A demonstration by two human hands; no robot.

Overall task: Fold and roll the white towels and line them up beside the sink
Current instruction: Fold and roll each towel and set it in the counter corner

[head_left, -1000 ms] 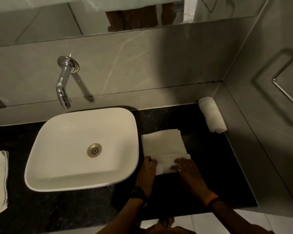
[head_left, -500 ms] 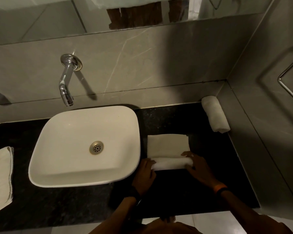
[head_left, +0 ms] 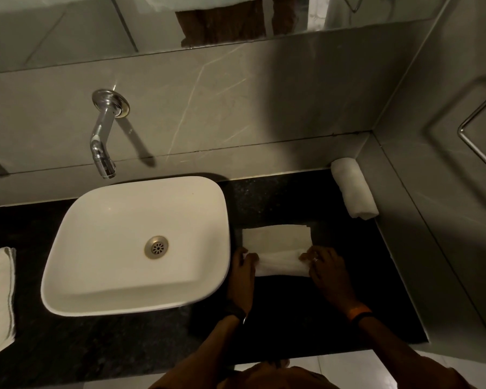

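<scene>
Both hands, left hand [head_left: 243, 272] and right hand [head_left: 324, 266], press curled fingers [head_left: 306, 256] onto the ends of the half-rolled soft white cloth towel [head_left: 279, 249]; its flat tail lies beyond them on the black stone surface [head_left: 292, 318]. Light and floppy, it probably needs even pressure at both ends.

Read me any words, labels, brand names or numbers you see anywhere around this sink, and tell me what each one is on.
None can be read. The faucet, sink, towels and counter show no print. The dark band on the left wrist and the orange band on the right wrist show no legible marks.
</scene>
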